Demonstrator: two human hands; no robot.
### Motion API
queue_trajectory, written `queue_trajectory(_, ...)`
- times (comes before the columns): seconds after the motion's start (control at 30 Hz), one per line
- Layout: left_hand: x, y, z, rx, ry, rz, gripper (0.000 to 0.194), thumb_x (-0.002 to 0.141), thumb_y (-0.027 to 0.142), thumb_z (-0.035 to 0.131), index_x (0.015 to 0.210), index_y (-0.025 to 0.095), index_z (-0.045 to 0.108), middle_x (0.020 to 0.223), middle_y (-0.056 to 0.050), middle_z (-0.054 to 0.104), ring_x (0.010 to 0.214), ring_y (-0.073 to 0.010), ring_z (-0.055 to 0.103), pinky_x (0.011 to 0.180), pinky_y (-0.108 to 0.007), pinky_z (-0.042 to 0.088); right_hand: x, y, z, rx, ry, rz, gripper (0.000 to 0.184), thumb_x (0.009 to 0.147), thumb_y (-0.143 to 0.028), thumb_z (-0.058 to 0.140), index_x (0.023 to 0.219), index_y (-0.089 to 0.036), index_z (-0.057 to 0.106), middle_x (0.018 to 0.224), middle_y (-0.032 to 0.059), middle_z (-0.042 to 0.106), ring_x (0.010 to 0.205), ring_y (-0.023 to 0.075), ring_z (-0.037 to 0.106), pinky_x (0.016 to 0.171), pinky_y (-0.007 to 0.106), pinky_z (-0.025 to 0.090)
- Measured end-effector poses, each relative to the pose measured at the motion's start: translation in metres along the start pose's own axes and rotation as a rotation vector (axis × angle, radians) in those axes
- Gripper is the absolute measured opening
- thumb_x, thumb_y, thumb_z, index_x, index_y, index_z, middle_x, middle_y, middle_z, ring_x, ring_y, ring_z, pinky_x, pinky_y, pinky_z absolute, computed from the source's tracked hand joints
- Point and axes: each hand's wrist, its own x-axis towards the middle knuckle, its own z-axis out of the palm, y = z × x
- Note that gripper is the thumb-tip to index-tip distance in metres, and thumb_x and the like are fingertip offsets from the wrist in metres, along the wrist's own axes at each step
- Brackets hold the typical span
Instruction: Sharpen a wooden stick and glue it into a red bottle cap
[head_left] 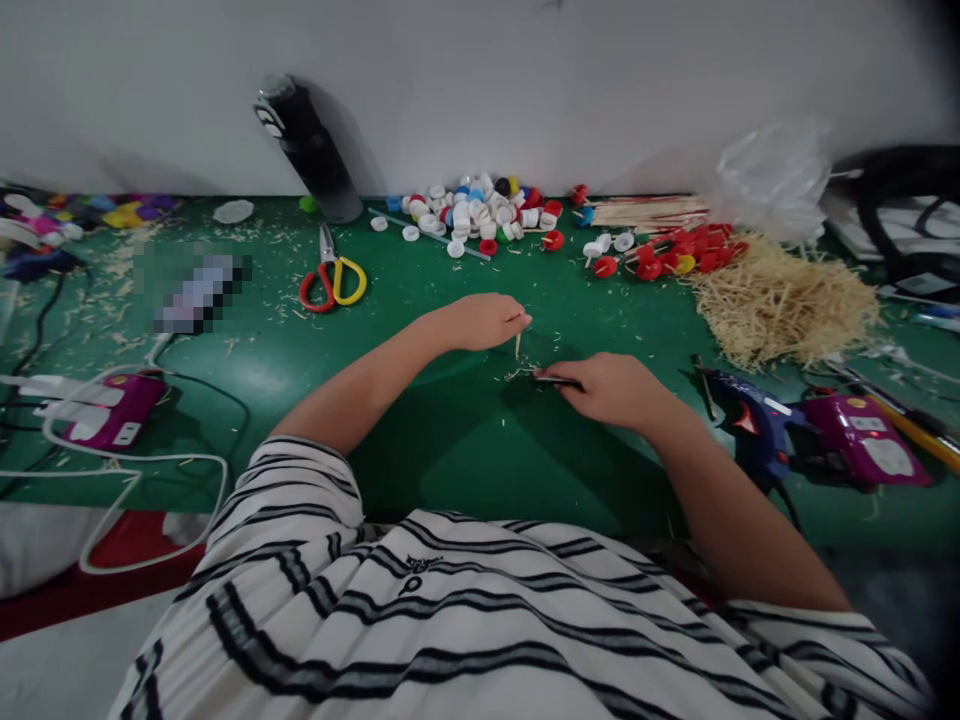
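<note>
My left hand point(484, 321) is closed over the middle of the table, its fingertips pinching a short, thin wooden stick point(517, 346) that points downward. To the right and nearer to me, my right hand point(611, 388) grips a slim knife-like tool point(556, 380) with a dark, partly shiny body. The tool's tip points left, towards the stick but apart from it, and its exact kind is hard to make out. Small pale wood shavings point(514, 374) lie on the green table point(450, 440) beneath the two hands.
Bottle caps point(469, 215) are heaped at the back, beside a black bottle point(311, 150). Scissors point(330, 283) lie left. At right are red caps with sticks point(675, 254), a straw-coloured fibre pile point(784, 300), a blue glue gun point(757, 415) and a purple power socket point(866, 438). White cables point(217, 470) cross the left side.
</note>
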Motion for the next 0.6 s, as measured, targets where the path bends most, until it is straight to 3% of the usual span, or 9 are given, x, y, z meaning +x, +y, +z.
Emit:
queue_trajectory(0.2, -0.001, 0.000, 0.003, 0.007, 0.009, 0.009, 0.039, 0.108, 0.040, 0.031, 0.074, 0.023, 0.037, 0.074, -0.005, 0.052, 0.066, -0.0181, 0.043, 0.066, -0.036, 0.033, 0.000, 0.012, 0.000, 0.181, 0.101, 0.067, 0.045, 0.104, -0.049, 0.049, 0.137, -0.030, 0.073, 0.096, 0.0049, 0.082, 0.082, 0.0244, 0.072, 0.060, 0.029, 0.034)
queue_trajectory(0.33, 0.004, -0.010, 0.010, -0.007, 0.062, 0.023, 0.036, 0.108, 0.042, 0.030, 0.078, 0.023, 0.040, 0.078, -0.005, 0.056, 0.068, -0.0189, 0.046, 0.065, -0.035, 0.033, 0.005, 0.012, 0.006, 0.325, 0.174, 0.053, 0.041, 0.108, -0.042, 0.042, 0.136, -0.025, 0.066, 0.087, 0.0033, 0.078, 0.068, 0.0213, 0.067, 0.058, 0.029, 0.036)
queue_trajectory(0.4, 0.007, -0.017, 0.013, -0.026, 0.075, 0.018, 0.035, 0.108, 0.043, 0.030, 0.082, 0.023, 0.043, 0.080, -0.005, 0.058, 0.070, -0.0194, 0.049, 0.066, -0.034, 0.034, 0.008, 0.014, 0.011, 0.327, 0.236, 0.027, 0.037, 0.107, -0.037, 0.044, 0.134, -0.025, 0.068, 0.100, 0.0055, 0.081, 0.076, 0.0223, 0.071, 0.062, 0.029, 0.042)
queue_trajectory(0.5, 0.010, -0.026, 0.016, -0.037, 0.079, -0.012, 0.031, 0.107, 0.043, 0.031, 0.090, 0.023, 0.049, 0.083, -0.004, 0.062, 0.075, -0.0199, 0.055, 0.068, -0.032, 0.036, 0.015, 0.015, 0.018, 0.335, 0.325, -0.036, 0.037, 0.108, -0.034, 0.047, 0.132, -0.026, 0.073, 0.126, 0.0083, 0.081, 0.103, 0.0252, 0.076, 0.076, 0.031, 0.051)
queue_trajectory(0.6, 0.012, -0.029, 0.016, -0.030, 0.082, -0.044, 0.031, 0.107, 0.045, 0.034, 0.101, 0.023, 0.054, 0.083, -0.003, 0.065, 0.077, -0.0199, 0.058, 0.070, -0.030, 0.036, 0.023, 0.014, 0.024, 0.314, 0.352, -0.044, 0.038, 0.109, -0.035, 0.047, 0.133, -0.028, 0.076, 0.131, 0.0061, 0.080, 0.113, 0.0251, 0.075, 0.081, 0.032, 0.053)
